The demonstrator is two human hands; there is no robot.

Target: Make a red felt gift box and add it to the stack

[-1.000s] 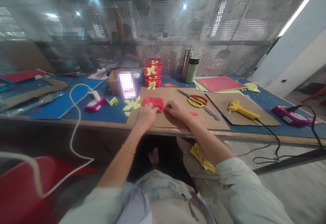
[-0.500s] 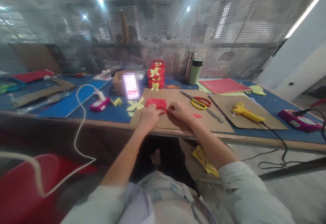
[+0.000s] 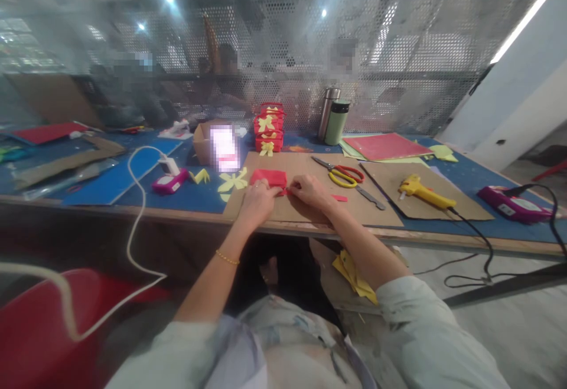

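Observation:
A small red box (image 3: pixel 268 177), soft like felt, lies on a sheet of brown cardboard (image 3: pixel 248 212). My left hand (image 3: pixel 257 201) is closed on its near side, fingertips pressed along the front edge. Close to the box's near right corner, my right hand (image 3: pixel 306 192) makes a pinch. A bit of red shows at those fingertips, but what they hold is too small to make out. Under my right wrist sits a red scrap (image 3: pixel 339 198). Scissors (image 3: pixel 343 173) with red and yellow handles and a grey metal blade tool (image 3: pixel 371 196) are to the right.
Stacked red boxes (image 3: pixel 268 129) with yellow bows stand behind. Yellow flower-shaped cutouts (image 3: pixel 232 182) lie left. A yellow glue gun (image 3: pixel 425 192) rests on cardboard at right, its black cord hanging off the edge. Also there: a green bottle (image 3: pixel 336 123), purple device (image 3: pixel 170 181), white cable (image 3: pixel 144 200).
The view has shifted slightly, so everything appears a little further left. Both hands keep nearly the same pose at the red box.

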